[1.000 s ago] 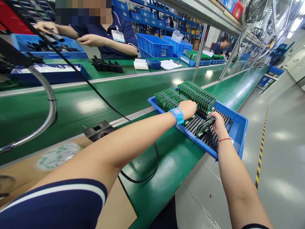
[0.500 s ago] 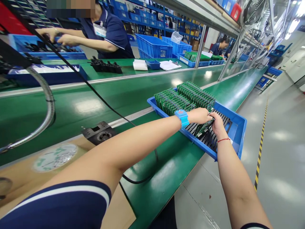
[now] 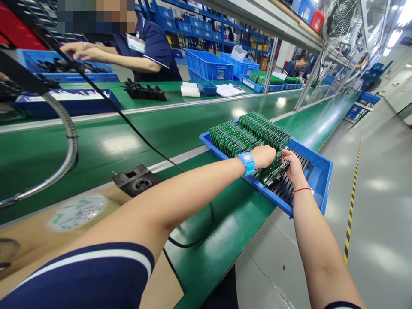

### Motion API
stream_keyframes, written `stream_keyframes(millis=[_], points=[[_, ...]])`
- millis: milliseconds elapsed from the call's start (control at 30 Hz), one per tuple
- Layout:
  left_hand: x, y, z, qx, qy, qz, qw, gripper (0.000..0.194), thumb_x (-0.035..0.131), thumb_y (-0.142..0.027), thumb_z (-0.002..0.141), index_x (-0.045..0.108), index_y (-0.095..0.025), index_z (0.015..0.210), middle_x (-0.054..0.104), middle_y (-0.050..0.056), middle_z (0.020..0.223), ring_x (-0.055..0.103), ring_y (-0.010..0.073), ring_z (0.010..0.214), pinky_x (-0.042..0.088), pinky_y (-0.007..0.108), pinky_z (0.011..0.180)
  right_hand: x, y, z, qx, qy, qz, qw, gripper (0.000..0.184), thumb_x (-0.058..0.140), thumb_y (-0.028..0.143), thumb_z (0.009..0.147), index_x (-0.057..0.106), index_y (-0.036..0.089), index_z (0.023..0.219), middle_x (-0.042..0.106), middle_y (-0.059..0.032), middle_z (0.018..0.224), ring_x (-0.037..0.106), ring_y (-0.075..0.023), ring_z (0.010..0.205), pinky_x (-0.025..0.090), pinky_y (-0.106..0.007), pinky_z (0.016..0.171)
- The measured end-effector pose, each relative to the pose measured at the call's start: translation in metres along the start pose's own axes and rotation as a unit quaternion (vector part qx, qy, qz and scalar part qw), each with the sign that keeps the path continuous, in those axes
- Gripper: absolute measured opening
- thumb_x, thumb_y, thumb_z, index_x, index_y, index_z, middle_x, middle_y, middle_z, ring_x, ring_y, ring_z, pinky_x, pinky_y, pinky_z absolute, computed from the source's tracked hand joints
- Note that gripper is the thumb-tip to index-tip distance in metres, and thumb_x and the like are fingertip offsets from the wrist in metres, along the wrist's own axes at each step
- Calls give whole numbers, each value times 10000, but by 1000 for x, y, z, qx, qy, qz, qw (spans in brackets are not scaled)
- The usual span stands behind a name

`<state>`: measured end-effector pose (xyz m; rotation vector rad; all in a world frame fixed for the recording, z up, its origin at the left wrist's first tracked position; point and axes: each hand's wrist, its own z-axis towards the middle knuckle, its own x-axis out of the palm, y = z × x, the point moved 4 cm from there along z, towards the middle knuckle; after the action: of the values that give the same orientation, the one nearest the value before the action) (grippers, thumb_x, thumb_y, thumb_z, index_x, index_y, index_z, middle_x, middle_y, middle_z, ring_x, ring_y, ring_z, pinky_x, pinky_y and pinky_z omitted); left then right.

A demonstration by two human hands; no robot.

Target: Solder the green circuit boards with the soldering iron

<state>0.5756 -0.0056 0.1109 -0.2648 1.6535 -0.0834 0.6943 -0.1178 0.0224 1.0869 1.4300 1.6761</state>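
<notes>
Rows of upright green circuit boards [image 3: 234,139] stand in a blue tray [image 3: 323,171] on the green bench. My left hand [image 3: 264,156], with a blue band at its wrist, is closed on the top edge of a circuit board [image 3: 267,172] at the near side of the rows. Just to the right, my right hand [image 3: 293,167] grips another circuit board [image 3: 280,172], which leans at a slant between thumb and fingers. Black slotted racking [image 3: 285,191] shows under the hands. My left fingertips are partly hidden behind the hand.
A black bracket-like part [image 3: 137,180] lies on the bench left of my forearm, near a loose black cable [image 3: 193,245]. A metal flexible hose [image 3: 69,128] curves at far left. Across the line, a co-worker [image 3: 141,51] handles black parts at a blue bin [image 3: 106,77].
My left hand has moved slightly left, away from my right hand, and a gap has opened between them. More of the boards between the hands now shows. My right hand has barely moved.
</notes>
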Motion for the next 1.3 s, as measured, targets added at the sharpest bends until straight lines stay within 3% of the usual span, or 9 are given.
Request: stream_keyframes(millis=[133,267,467,700,1100,1300], points=[[-9,10,-3,-30,-22,35,999,233,606,-302,950,654,-107,1069,676,107,1106,651,217,1051,530,417,933,-6,-2,2,-19,-32,-6,999,120,611,276,562,572,240,669,529,61,583,487,-128,586,390,-288,587],[-17,22,-7,-58,-40,59,996,230,601,-282,952,648,-104,1090,673,111,1133,648,222,1072,530,427,945,-5,-2,1,-19,-22,-7,1000,103,610,268,568,562,236,653,497,60,562,440,-120,542,340,-290,543],[-11,24,-9,-84,-33,68,994,223,623,-293,942,660,-104,1055,685,100,1087,664,212,1025,554,413,903,-1,0,-2,-11,3,3,1000,95,593,254,552,558,231,637,436,70,511,372,-105,498,284,-282,514],[-10,20,-7,-88,-48,55,993,237,613,-313,948,659,-105,1050,678,101,1111,651,214,1053,540,427,930,-1,1,-3,-11,10,6,1000,88,589,235,540,567,226,625,473,64,529,369,-98,499,275,-274,500],[-8,26,-2,-73,-26,46,996,271,639,-339,930,650,-116,1084,670,97,1111,655,210,1024,550,411,904,-3,1,0,-23,20,-13,999,102,634,270,582,558,230,636,503,51,563,417,-112,532,314,-274,505],[-13,20,-13,-61,-60,58,995,170,548,-176,957,668,-95,1046,683,119,1095,658,234,1054,533,418,911,-3,0,-1,-22,16,-9,1000,90,626,263,583,563,227,636,502,53,565,416,-109,532,316,-273,513]])
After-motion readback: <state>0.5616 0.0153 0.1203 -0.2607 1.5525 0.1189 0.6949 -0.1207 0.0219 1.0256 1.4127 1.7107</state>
